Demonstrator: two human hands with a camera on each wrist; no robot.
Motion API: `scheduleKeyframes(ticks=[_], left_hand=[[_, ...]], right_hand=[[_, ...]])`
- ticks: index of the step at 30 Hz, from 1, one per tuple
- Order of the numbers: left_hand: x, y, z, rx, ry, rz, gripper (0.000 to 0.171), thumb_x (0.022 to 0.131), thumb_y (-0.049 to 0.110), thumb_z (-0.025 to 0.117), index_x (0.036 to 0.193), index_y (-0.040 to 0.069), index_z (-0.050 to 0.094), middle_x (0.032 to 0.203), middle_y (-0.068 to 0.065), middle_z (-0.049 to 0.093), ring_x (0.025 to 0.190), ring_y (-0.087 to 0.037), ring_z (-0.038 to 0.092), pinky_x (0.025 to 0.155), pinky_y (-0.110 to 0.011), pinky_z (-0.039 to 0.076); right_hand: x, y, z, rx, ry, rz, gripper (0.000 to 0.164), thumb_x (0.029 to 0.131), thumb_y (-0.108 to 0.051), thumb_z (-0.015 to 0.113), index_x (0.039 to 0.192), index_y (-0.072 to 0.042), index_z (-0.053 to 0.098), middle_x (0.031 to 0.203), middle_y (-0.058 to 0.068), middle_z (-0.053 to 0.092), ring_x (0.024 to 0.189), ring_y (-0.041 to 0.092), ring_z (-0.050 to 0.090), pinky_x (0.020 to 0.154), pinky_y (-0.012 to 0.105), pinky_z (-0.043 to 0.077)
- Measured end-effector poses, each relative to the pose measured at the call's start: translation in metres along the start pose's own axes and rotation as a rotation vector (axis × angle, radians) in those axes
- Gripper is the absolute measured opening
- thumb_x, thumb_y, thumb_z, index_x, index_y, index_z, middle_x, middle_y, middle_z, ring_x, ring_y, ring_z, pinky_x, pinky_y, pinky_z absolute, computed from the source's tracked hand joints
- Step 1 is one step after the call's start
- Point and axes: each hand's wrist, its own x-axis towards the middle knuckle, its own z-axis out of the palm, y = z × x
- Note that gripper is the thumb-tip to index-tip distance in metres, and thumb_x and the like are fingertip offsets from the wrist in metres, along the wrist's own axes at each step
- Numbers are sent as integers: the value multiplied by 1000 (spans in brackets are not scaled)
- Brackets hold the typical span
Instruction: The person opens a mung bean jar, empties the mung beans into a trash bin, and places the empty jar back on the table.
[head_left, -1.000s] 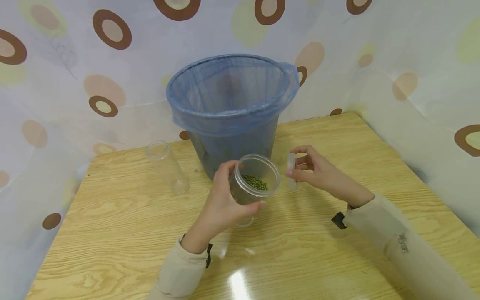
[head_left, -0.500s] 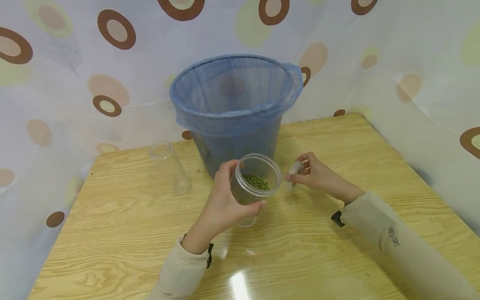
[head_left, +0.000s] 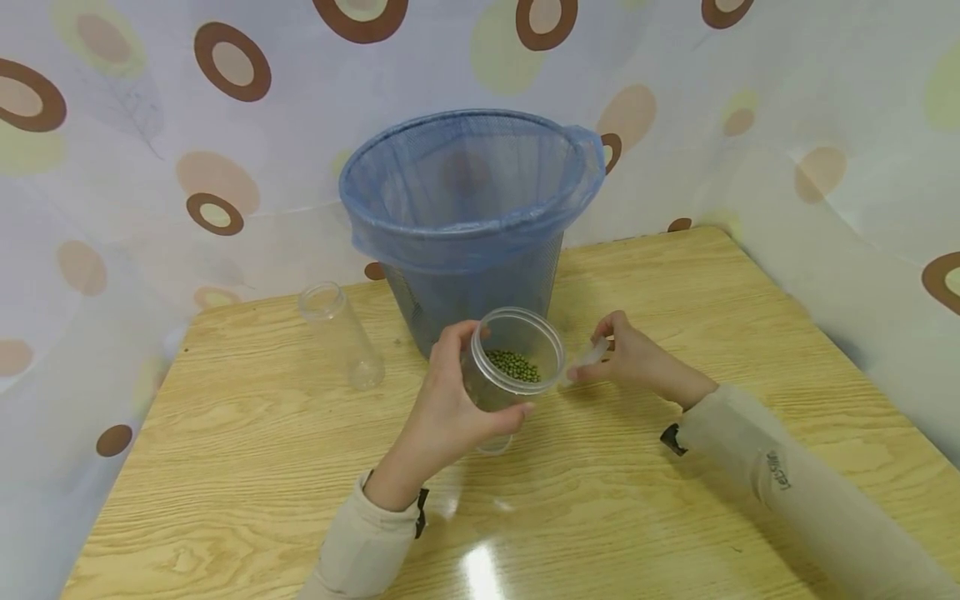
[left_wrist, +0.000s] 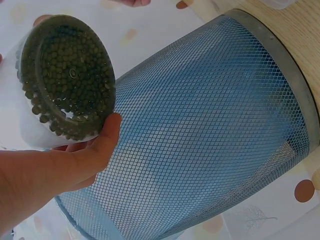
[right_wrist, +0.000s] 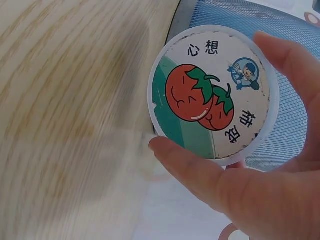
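My left hand [head_left: 442, 408] grips a clear plastic jar [head_left: 487, 392] with its mouth uncapped and tilted. Green mung beans [head_left: 513, 365] lie inside; in the left wrist view they show through the base of the jar [left_wrist: 70, 75], beside the fingers. To the right of the jar, my right hand [head_left: 641, 367] holds a round lid [head_left: 592, 354] by its edge, apart from the jar. In the right wrist view the lid [right_wrist: 215, 95] shows a tomato sticker, with thumb and fingers at its rim.
A blue mesh bin [head_left: 480, 292] with a blue bag liner stands behind the jar. A tall clear uncapped jar [head_left: 341, 337] stands at left on the wooden table [head_left: 247, 475]. Some clear rounded edge [head_left: 495, 446] shows below the held jar; what it belongs to cannot be told.
My right hand has come slightly lower and to the left, turning the lid from near vertical to a slant. The left hand and its jar have barely moved.
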Motion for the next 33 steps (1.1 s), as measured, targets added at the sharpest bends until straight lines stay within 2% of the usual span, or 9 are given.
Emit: scheduleKeyframes(ticks=[10,17,24,33], left_hand=[[-3,1,-4,-3,14,24,87,68,22,86,135,5,34,131,-14,41,119,-25,42,98,-47,40],[-3,0,-4,-18,16,11,86,67,19,86,135,6,35,130,-9,42,119,-24,43,99,-45,40],[-7,3,-4,-33,22,16,86,66,17,86,134,5,36,129,-12,44,118,-24,45,98,-44,40],[-10,9,-8,-49,-25,51,85,66,13,87,133,3,35,131,-14,42,118,-23,47,97,-40,44]], right_hand=[[3,0,3,-69,27,-37,77,75,-31,83,119,3,31,132,33,41,125,48,41,95,53,43],[5,3,2,-241,41,-86,70,73,-26,85,109,2,32,112,34,52,99,39,55,82,47,46],[7,7,5,-254,41,-103,71,69,-23,86,110,4,36,106,28,54,92,34,54,81,45,46],[4,10,10,-303,20,-104,66,68,-19,87,109,6,41,103,22,53,91,31,52,79,44,46]])
